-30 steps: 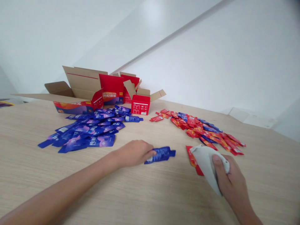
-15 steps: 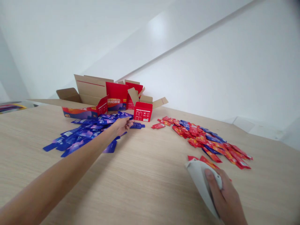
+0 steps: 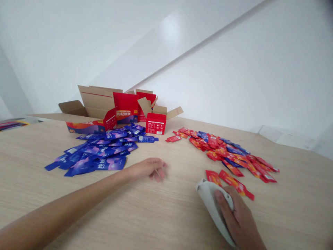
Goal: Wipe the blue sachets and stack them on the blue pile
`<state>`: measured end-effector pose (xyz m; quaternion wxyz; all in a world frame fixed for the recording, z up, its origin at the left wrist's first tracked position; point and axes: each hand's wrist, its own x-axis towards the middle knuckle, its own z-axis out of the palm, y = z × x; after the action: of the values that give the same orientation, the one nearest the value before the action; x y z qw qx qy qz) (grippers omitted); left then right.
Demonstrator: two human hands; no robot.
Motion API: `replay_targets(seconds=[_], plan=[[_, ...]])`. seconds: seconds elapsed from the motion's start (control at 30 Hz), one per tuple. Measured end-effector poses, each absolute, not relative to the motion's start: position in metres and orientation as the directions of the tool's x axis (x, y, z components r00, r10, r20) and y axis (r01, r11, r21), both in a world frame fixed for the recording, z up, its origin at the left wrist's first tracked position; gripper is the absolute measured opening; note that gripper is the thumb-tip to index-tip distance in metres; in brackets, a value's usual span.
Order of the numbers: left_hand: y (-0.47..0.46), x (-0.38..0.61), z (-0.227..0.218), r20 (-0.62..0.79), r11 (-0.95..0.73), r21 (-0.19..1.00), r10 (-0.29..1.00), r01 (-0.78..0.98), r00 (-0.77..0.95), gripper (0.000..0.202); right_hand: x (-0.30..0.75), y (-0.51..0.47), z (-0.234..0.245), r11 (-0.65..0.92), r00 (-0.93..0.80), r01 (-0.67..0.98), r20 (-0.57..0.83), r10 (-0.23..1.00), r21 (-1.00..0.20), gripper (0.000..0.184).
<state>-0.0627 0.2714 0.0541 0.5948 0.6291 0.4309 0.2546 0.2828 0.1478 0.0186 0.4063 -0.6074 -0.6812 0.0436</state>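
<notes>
My left hand (image 3: 149, 169) rests on the wooden table (image 3: 161, 211) with its fingers loosely curled and nothing in them, just right of a pile of blue sachets (image 3: 99, 151). My right hand (image 3: 238, 220) grips a white cloth (image 3: 213, 206) pressed on the table at the lower right. Two red sachets (image 3: 229, 178) lie just beyond the cloth, near the front edge of a mixed pile of red and blue sachets (image 3: 229, 151).
Open cardboard boxes stand at the back: a large flat one (image 3: 88, 111) on the left, a small red one (image 3: 155, 122) with raised flaps in the middle. White walls rise behind the table. Some coloured items (image 3: 10, 124) lie at the far left edge.
My left hand carried a blue sachet to the blue pile, left it there, and came back toward me. My right hand slid the cloth slightly left and nearer.
</notes>
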Motion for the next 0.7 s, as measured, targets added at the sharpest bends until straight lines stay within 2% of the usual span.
replay_targets(seconds=[0.07, 0.13, 0.2, 0.23, 0.3, 0.37, 0.4, 0.47, 0.53, 0.6, 0.7], plan=[[0.233, -0.055, 0.054, -0.259, 0.02, 0.942, 0.681, 0.336, 0.685, 0.037, 0.278, 0.144, 0.02, 0.314, -0.038, 0.78, 0.46, 0.887, -0.541, 0.032], [0.202, -0.049, 0.059, -0.304, -0.057, 0.916, 0.546, 0.396, 0.781, 0.029, 0.272, 0.14, 0.02, 0.382, -0.169, 0.763, 0.409, 0.897, -0.521, 0.029], [0.18, -0.043, 0.065, -0.288, -0.226, 0.868, 0.497, 0.442, 0.819, 0.024, 0.266, 0.136, 0.02, 0.452, -0.294, 0.744, 0.367, 0.883, -0.491, 0.027], [0.172, -0.039, 0.066, -0.25, -0.348, 0.813, 0.514, 0.466, 0.821, 0.028, 0.263, 0.134, 0.021, 0.486, -0.343, 0.736, 0.358, 0.868, -0.471, 0.025], [0.164, -0.03, 0.063, -0.096, -0.595, 0.62, 0.589, 0.511, 0.802, 0.038, 0.257, 0.13, 0.023, 0.534, -0.415, 0.728, 0.343, 0.843, -0.431, 0.02], [0.161, -0.024, 0.052, 0.096, -0.727, 0.425, 0.629, 0.54, 0.771, 0.041, 0.254, 0.127, 0.026, 0.551, -0.462, 0.73, 0.301, 0.834, -0.404, 0.015], [0.161, -0.022, 0.045, 0.172, -0.756, 0.367, 0.628, 0.542, 0.759, 0.039, 0.253, 0.125, 0.028, 0.55, -0.477, 0.735, 0.273, 0.835, -0.398, 0.013], [0.164, -0.02, 0.031, 0.266, -0.79, 0.333, 0.603, 0.515, 0.752, 0.033, 0.252, 0.122, 0.031, 0.548, -0.5, 0.738, 0.227, 0.836, -0.394, 0.011], [0.168, -0.018, 0.023, 0.325, -0.807, 0.359, 0.579, 0.469, 0.748, 0.03, 0.251, 0.119, 0.033, 0.556, -0.518, 0.733, 0.207, 0.83, -0.393, 0.013], [0.174, -0.014, 0.023, 0.385, -0.831, 0.375, 0.543, 0.41, 0.747, 0.029, 0.249, 0.115, 0.035, 0.575, -0.549, 0.717, 0.19, 0.814, -0.393, 0.014], [0.185, 0.005, 0.032, 0.466, -0.876, 0.332, 0.475, 0.351, 0.746, 0.028, 0.243, 0.111, 0.035, 0.605, -0.593, 0.692, 0.169, 0.787, -0.393, 0.016]])
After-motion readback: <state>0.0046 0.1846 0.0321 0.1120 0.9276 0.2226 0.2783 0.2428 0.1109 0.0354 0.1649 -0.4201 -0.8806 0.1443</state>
